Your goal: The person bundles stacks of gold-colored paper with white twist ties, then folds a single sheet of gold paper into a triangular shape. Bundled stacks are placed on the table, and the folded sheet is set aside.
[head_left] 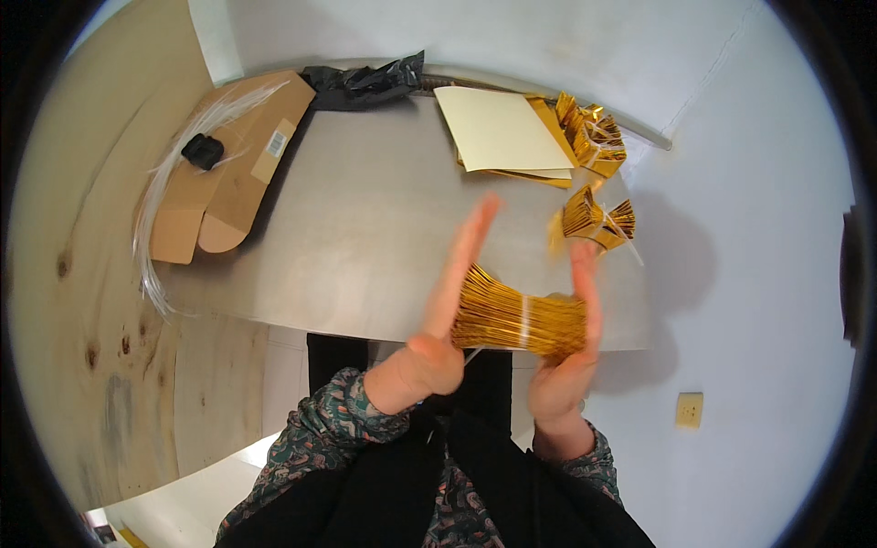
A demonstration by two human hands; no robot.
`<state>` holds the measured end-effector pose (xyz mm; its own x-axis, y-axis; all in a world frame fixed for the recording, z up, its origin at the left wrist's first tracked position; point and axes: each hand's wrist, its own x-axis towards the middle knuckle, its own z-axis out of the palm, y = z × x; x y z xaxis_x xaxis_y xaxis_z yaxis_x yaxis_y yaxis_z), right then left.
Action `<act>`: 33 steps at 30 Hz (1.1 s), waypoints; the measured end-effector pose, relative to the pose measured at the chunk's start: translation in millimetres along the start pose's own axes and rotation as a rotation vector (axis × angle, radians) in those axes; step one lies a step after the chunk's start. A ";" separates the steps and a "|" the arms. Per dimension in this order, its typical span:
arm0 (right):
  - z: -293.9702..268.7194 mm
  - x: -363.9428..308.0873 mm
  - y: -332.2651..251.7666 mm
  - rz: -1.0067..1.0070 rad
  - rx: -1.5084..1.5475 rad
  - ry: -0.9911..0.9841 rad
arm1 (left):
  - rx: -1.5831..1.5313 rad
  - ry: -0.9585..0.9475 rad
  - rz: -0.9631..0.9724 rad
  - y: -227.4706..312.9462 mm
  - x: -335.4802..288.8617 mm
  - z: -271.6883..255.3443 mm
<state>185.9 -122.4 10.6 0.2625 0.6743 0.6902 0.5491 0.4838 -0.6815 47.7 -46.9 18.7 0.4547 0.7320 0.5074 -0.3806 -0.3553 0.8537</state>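
Observation:
A bundle of thin gold strips [498,315] is held crosswise between my two palms at the table's near edge. A pale tie [525,320] runs around its middle, and its ends fan out slightly. My left hand [446,306] presses against the left end with fingers straight and pointing away from me. Against the right end lies my right hand [592,320], its fingers also straight. Just beyond the right fingertips stands another tied gold bundle [598,219], pinched in at the middle. Both hands' fingertips look a little blurred.
The metal table [356,219] bears cream sheets [502,130] over gold ones, with more tied gold bundles [596,137] beside them. A black plastic bag [370,82] lies at the back. On the left, a cardboard box [228,178] carries clear strands [151,205] and a small black object [203,151].

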 end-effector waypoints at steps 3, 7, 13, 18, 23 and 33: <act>2.3 0.0 3.1 -0.002 0.086 0.005 | -0.161 0.011 -0.009 -10.1 0.3 -1.0; -21.4 7.2 19.4 0.116 0.185 -0.106 | 0.060 -0.106 0.089 -25.3 -4.7 7.3; -60.7 -4.3 41.1 0.316 0.343 -0.117 | -0.120 -0.098 -0.518 -34.2 -0.2 -4.4; -104.2 -12.1 62.1 0.020 -0.219 -0.272 | -0.538 -0.325 -0.945 -57.9 36.3 1.2; -123.5 -12.1 72.9 -0.045 -0.386 -0.360 | -0.568 -0.333 -1.192 -83.9 61.4 26.0; -148.9 10.1 142.4 0.204 -0.337 -0.125 | 0.049 -0.506 -1.137 -115.8 109.3 36.5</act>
<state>384.9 -129.8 -43.2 0.3060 0.8103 0.4997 0.7305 0.1368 -0.6691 170.8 53.0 -20.5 0.7695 0.3368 -0.5426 0.4568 0.3034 0.8362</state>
